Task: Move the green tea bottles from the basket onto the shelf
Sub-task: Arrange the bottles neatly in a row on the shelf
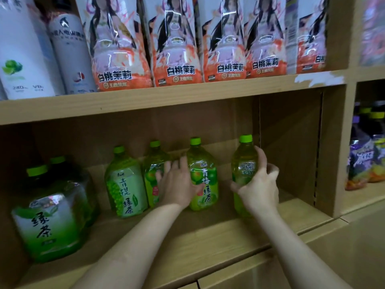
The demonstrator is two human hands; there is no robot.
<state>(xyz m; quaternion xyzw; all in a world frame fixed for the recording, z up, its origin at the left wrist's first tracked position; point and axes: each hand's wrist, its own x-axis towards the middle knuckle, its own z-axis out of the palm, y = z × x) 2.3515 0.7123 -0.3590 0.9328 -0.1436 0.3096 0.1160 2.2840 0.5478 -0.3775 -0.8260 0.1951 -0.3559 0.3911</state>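
Note:
Several green tea bottles with green caps stand on the lower wooden shelf [208, 236]. My right hand [259, 184] grips the rightmost bottle [243, 161] around its body, upright on the shelf. My left hand [177, 184] reaches between two middle bottles: its fingers lie flat against the bottle on its left [152, 180], and its thumb touches the green plum tea bottle [205, 184]. A green grape tea bottle [125, 184] stands further left. At the far left are two larger, darker green tea bottles [50, 215]. The basket is not in view.
The upper shelf [145, 99] carries peach jasmine drink bottles [175, 44] and white bottles [23, 51]. A wooden divider [331, 147] closes the compartment on the right, with purple-labelled bottles [362, 155] beyond it. Bare shelf space lies between the held bottle and the divider.

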